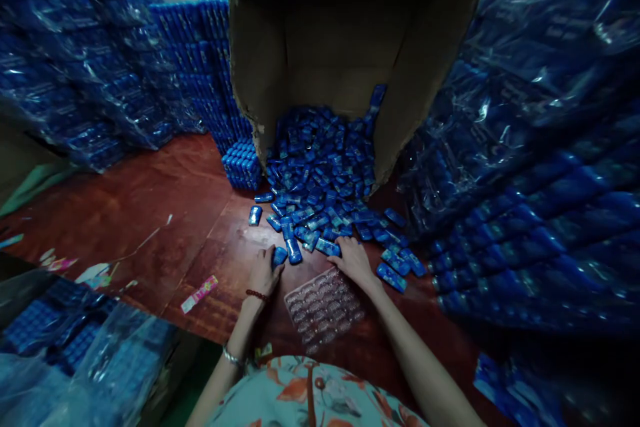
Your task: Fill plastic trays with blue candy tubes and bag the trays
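A heap of small blue packets (320,180) spills from a tipped cardboard box (340,33) onto a dark red wooden table (165,213). My left hand (263,271) is closed round one blue packet (279,256) at the near edge of the heap. My right hand (353,260) rests on the packets with its fingers curled over another blue packet (327,247). Between my forearms lies a clear plastic blister tray (324,307) with several empty pockets.
Tall stacks of blue packets wrapped in clear film (540,167) wall the right side, with more stacks (75,60) at the left and back. A neat block of packets (241,163) stands by the box. Bagged packets (65,340) sit near left. Paper scraps (199,293) lie on the table.
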`<state>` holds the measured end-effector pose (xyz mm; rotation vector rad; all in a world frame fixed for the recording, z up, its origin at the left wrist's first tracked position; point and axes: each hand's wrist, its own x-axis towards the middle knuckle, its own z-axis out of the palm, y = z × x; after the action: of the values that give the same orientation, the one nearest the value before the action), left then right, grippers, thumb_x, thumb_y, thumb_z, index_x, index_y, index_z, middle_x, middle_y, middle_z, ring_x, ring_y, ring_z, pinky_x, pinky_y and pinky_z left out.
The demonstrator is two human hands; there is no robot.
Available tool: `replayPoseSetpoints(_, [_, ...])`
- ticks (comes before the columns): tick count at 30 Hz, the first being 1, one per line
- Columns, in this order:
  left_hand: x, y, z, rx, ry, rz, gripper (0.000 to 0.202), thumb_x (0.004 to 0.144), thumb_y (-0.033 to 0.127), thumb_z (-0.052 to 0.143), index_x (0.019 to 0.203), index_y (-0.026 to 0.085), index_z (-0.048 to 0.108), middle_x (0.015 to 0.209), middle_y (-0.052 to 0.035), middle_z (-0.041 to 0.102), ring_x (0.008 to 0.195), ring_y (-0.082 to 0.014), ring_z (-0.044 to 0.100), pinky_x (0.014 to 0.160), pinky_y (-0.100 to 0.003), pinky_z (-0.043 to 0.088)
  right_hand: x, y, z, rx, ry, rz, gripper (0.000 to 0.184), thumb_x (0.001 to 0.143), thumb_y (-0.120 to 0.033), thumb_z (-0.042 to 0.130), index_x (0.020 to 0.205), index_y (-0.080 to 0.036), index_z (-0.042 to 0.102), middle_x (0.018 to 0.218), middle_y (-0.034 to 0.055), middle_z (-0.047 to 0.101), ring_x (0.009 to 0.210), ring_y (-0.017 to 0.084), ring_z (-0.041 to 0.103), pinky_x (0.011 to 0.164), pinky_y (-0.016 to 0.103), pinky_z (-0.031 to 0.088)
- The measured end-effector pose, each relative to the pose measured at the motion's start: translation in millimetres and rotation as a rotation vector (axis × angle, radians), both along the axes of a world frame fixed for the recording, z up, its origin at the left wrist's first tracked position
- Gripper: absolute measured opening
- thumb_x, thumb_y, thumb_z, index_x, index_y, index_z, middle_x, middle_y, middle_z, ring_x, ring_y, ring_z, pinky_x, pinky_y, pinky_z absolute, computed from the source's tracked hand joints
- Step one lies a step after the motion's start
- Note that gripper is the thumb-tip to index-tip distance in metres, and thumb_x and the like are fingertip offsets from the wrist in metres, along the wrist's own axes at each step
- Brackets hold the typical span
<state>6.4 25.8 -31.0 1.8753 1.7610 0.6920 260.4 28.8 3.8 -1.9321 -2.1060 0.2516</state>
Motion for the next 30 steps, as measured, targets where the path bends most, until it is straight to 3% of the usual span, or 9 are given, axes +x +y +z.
replayPoseSetpoints(3, [-6, -3, -1.0, 0.006, -0.042, -0.005, 0.048, 0.078, 0.02, 0.055, 0.124, 0.013, 0.045, 0.113, -0.0132, 0.057, 0.104, -0.023, 0.055, 0.091, -0.04, 0.044, 10, -15, -5.1, 0.02, 0.05, -0.031, 0.017, 0.088, -0.028, 0.049, 0.094, -0.015, 0.058, 0.095, 0.012, 0.063, 0.092, 0.025, 0.053, 0.077, 0.036, 0.039])
replayPoseSetpoints(6, [-13, -14, 0.8, -0.007, -0.051, -0.009, 0.036, 0.082, 0.027, 0.053, 0.115, 0.014, 0.054, 0.107, -0.0118, 0.058, 0.101, -0.0235, 0.055, 0.09, -0.041, 0.043, 22, -42, -5.2, 0.045, 0.128, -0.054, 0.027, 0.093, -0.031, 0.037, 0.103, -0.016, 0.057, 0.102, 0.0109, 0.063, 0.096, 0.023, 0.055, 0.081, 0.035, 0.041])
replayPoseSetpoints(10, [-14, -22, 9.8, -0.044, 0.025, 0.064, 0.043, 0.077, 0.039, 0.06, 0.115, 0.018, 0.058, 0.115, -0.0132, 0.052, 0.111, -0.0318, 0.044, 0.095, -0.05, 0.035, 31, -80, -0.1, 0.106, 0.452, -0.16, 0.036, 0.092, -0.042, 0.037, 0.105, -0.018, 0.059, 0.102, 0.0092, 0.065, 0.09, 0.021, 0.059, 0.08, 0.033, 0.045])
replayPoseSetpoints(12, [-11, -17, 14.4, -0.099, -0.044, 0.034, 0.049, 0.073, 0.037, 0.065, 0.117, 0.019, 0.058, 0.116, -0.0127, 0.051, 0.112, -0.0323, 0.043, 0.097, -0.05, 0.033, 33, -97, 0.8, 0.055, 0.58, -0.206, 0.037, 0.087, -0.048, 0.043, 0.101, -0.019, 0.061, 0.093, 0.0073, 0.067, 0.081, 0.021, 0.061, 0.075, 0.033, 0.047])
replayPoseSetpoints(17, [-6, 3, 15.1, -0.195, -0.324, -0.094, 0.04, 0.067, 0.028, 0.068, 0.105, 0.017, 0.063, 0.099, -0.008, 0.058, 0.095, -0.0239, 0.056, 0.091, -0.04, 0.042, 25, -136, -8.2, -0.098, 0.609, -0.251, 0.034, 0.08, -0.051, 0.05, 0.09, -0.021, 0.064, 0.073, 0.003, 0.067, 0.061, 0.02, 0.06, 0.062, 0.032, 0.048])
replayPoseSetpoints(22, [-14, -2, 4.3, -0.276, -0.585, -0.034, 0.052, 0.081, 0.05, 0.048, 0.114, 0.009, 0.05, 0.084, -0.008, 0.063, 0.076, -0.0196, 0.063, 0.076, -0.039, 0.051, 6, -177, -18.5, -0.314, 0.937, -0.407, 0.04, 0.075, -0.054, 0.057, 0.098, -0.021, 0.058, 0.069, 0.0004, 0.065, 0.054, 0.017, 0.06, 0.052, 0.028, 0.048])
replayPoseSetpoints(26, [-19, -13, 1.9, -0.311, -0.779, 0.043, 0.073, 0.077, 0.057, 0.051, 0.131, 0.009, 0.035, 0.095, -0.01, 0.062, 0.076, -0.0169, 0.065, 0.074, -0.035, 0.052, 6, -173, -13.2, -0.274, 1.081, -0.516, 0.044, 0.071, -0.055, 0.062, 0.097, -0.02, 0.057, 0.073, 0.0011, 0.065, 0.056, 0.016, 0.06, 0.052, 0.026, 0.048])
replayPoseSetpoints(30, [-27, -17, 7.1, -0.385, -0.956, 0.064, 0.074, 0.067, 0.043, 0.068, 0.129, 0.01, 0.045, 0.109, -0.0121, 0.061, 0.092, -0.0205, 0.062, 0.086, -0.037, 0.049, 14, -139, -0.1, -0.218, 1.166, -0.508, 0.049, 0.064, -0.055, 0.068, 0.094, -0.019, 0.057, 0.069, 0.0006, 0.062, 0.054, 0.015, 0.058, 0.049, 0.026, 0.047])
